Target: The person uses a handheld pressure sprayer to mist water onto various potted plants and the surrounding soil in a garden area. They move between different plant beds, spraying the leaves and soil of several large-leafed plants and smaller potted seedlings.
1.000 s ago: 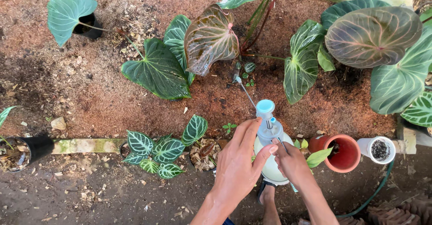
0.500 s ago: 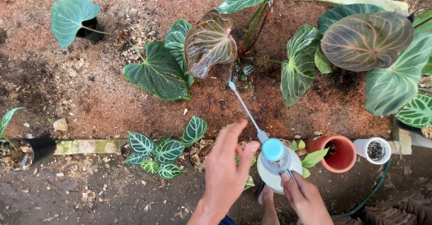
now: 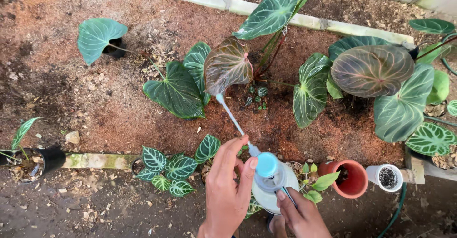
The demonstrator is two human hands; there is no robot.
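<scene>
A white spray bottle (image 3: pixel 273 186) with a light blue cap (image 3: pixel 266 165) sits low in the middle of the view. Its long thin nozzle (image 3: pixel 232 116) points up-left toward a large brownish-green leaf (image 3: pixel 227 65). My left hand (image 3: pixel 227 190) is against the bottle's left side, fingertips touching the blue cap. From below, my right hand (image 3: pixel 299 213) grips the bottle's lower right side. Big dark green veined leaves (image 3: pixel 177 90) grow from the brown soil bed beyond the nozzle tip.
A terracotta pot (image 3: pixel 349 178) and a white pot (image 3: pixel 386 177) stand right of the bottle. A small veined plant (image 3: pixel 172 168) grows to the left. A black pot (image 3: pixel 40 161) sits far left. Concrete edging (image 3: pixel 95 160) borders the bed. A green hose (image 3: pixel 397 213) runs at lower right.
The bottle has tilted so its nozzle reaches further toward the brownish leaf. My left hand has closed in on the blue cap; the view has shifted slightly.
</scene>
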